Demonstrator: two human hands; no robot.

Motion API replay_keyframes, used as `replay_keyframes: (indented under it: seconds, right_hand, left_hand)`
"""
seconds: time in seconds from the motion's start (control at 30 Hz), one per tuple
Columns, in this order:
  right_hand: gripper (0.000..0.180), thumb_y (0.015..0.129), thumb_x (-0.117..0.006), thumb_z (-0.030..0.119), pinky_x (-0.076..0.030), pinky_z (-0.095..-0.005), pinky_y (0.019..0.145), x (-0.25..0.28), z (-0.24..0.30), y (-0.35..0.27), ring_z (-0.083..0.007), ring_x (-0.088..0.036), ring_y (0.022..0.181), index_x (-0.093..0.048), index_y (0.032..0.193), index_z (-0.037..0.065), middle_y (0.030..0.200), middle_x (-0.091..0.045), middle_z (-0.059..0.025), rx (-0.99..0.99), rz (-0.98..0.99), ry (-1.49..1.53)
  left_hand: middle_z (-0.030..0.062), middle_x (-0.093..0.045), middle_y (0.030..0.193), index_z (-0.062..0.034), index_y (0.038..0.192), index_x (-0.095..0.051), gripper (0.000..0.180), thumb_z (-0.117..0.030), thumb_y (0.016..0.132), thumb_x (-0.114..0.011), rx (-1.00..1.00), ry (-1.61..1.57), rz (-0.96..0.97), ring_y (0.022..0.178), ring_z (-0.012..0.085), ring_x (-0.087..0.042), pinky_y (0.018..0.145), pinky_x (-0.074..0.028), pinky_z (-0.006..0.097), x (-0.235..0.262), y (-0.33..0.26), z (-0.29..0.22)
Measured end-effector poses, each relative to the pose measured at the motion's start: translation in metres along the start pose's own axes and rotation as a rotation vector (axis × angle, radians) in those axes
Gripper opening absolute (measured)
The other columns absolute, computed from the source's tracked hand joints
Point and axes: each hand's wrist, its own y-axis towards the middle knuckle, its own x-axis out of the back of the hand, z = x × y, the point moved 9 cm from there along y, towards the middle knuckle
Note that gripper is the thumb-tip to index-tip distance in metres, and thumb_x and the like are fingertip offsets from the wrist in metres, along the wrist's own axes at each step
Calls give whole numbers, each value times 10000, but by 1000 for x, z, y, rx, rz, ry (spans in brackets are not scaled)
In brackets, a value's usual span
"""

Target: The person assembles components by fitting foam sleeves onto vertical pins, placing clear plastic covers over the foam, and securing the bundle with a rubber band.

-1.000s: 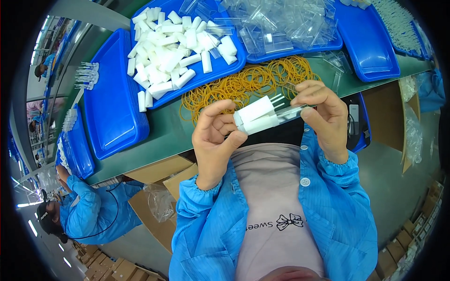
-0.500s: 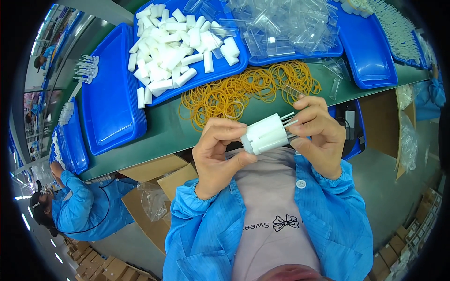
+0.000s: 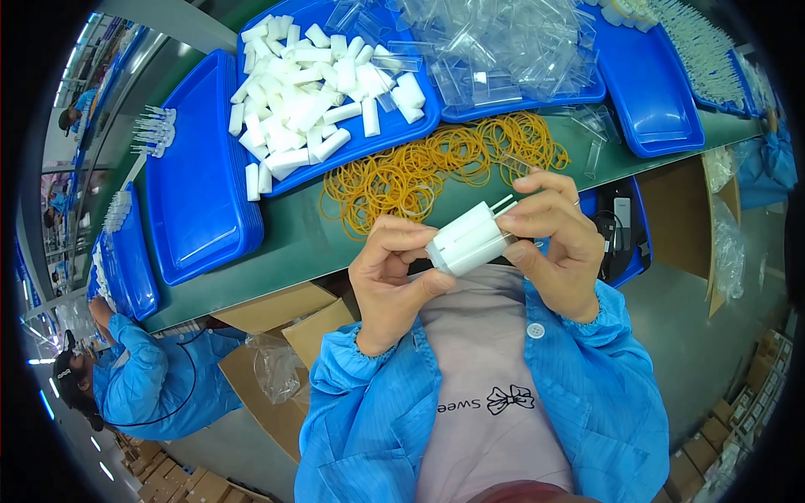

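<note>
Between my two hands, in front of my chest, is a white cylindrical bundle [image 3: 470, 240] with a greyish end on the left and thin white rods sticking out at the right. My left hand [image 3: 387, 281] grips the greyish end between thumb and fingers. At the other end my right hand [image 3: 555, 243] closes its thumb and fingertips round the rods and the rim, hiding part of them. Just beyond my hands, yellow-orange rubber bands [image 3: 398, 189] lie in a loose heap on the green table [image 3: 302, 239].
A blue tray [image 3: 289, 183] of short white pieces and another blue tray [image 3: 470, 113] of clear plastic parts stand behind the bands. Stacked blue trays [image 3: 197, 193] are at left, one blue tray [image 3: 658, 117] at right. Below sits an opened cardboard box [image 3: 277, 306]; a person [image 3: 159, 377] works at left.
The right fingers have moved left onto the end of the bundle, covering more of the rods. My left hand keeps its grip. The view has shifted slightly.
</note>
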Motion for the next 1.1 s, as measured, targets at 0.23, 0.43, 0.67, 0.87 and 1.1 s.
replay_keyframes:
  seconds: [0.23,0.43,0.67,0.87,1.1]
  right_hand:
    - [253,712,-684,77,-424,-378,848,33,-12,21,-270,-556,981,-669,964,56,980,-633,-74,-4,-33,-292]
    - [254,701,-709,105,-356,-368,813,21,-49,8,-249,-523,968,-639,946,101,1007,-596,-53,-76,62,-845]
    - [217,752,-674,112,-343,-367,835,29,-46,10,-254,-540,926,-609,959,96,964,-608,-41,21,-53,-803]
    - [225,877,-563,95,-393,-276,809,47,-37,13,-141,-507,892,-601,1086,22,971,-566,-89,-162,-193,-208]
    - [193,880,-573,97,-408,-253,763,38,-11,12,-136,-499,845,-605,1029,-21,988,-536,-97,-50,-115,125]
  left_hand:
    - [131,-519,1139,26,1075,-522,378,1,749,-711,51,-159,-72,1024,195,-568,915,-456,319,17,7,0]
    - [114,-573,1142,-2,1107,-513,428,-218,795,-711,163,-102,-138,1058,190,-554,955,-418,343,27,6,9]
    - [125,-571,1138,37,1217,-494,495,-53,775,-698,181,-220,-90,1036,197,-582,900,-456,315,17,7,7]
    - [122,-540,1138,36,1203,-518,517,-5,732,-728,-12,65,-36,1038,209,-571,882,-483,306,6,7,-8]
    - [130,-509,1130,8,1150,-578,493,-27,695,-764,-142,346,6,1020,198,-552,861,-498,303,-3,4,-20]
